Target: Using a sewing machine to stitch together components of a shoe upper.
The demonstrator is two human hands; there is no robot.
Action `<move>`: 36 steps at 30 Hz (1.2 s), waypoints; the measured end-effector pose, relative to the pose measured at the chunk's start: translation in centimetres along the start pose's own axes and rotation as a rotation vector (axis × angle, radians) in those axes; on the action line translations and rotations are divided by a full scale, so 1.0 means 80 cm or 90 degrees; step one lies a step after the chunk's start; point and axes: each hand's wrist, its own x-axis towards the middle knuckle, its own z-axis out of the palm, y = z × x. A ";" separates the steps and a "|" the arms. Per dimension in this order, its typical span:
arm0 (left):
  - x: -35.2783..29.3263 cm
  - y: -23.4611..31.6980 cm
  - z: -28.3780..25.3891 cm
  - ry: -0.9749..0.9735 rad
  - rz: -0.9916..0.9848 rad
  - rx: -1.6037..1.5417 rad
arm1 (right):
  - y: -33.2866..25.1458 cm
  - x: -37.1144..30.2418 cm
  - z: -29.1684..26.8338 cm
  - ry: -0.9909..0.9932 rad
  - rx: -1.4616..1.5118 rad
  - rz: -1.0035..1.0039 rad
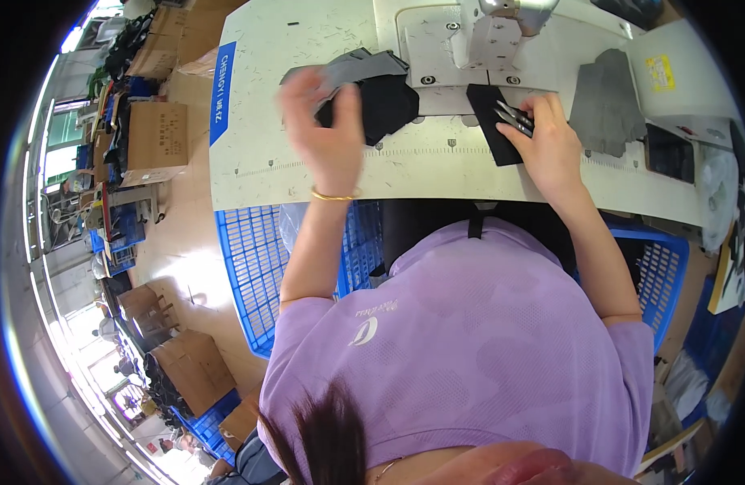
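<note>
My right hand point(552, 149) is closed round a pair of dark thread snips point(514, 119), their blades pointing left. Beneath the snips lies a black fabric strip point(487, 128) on the sewing table point(308, 174), in front of the sewing machine point(502, 40). My left hand point(322, 133) is smeared by motion, so whether it grips anything is unclear. It hovers at the left edge of a pile of black fabric pieces point(384, 109). Grey fabric pieces point(372, 66) lie behind that pile, partly covered by the hand.
A stack of grey fabric pieces point(607, 105) lies right of my right hand. Further right is a dark phone-like rectangle point(669, 153). Thread scraps litter the tabletop. Blue plastic crates point(255, 267) stand below the table; cardboard boxes point(156, 137) are at the left.
</note>
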 end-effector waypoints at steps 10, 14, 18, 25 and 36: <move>-0.059 0.066 0.098 -0.395 -0.373 -0.410 | -0.001 -0.015 -0.011 -0.115 0.568 0.169; -0.029 0.071 0.075 -0.466 -0.418 -0.510 | 0.048 0.003 -0.055 0.063 0.074 -0.182; -0.004 0.065 0.058 -0.603 -0.425 -0.479 | 0.090 0.012 -0.070 0.018 -0.169 -0.239; -0.006 0.081 0.056 -0.697 -0.246 -0.344 | 0.107 0.091 -0.082 0.032 -0.176 -0.253; -0.023 0.097 0.056 -0.679 -0.240 -0.376 | 0.115 0.142 -0.077 -0.146 -0.140 -0.294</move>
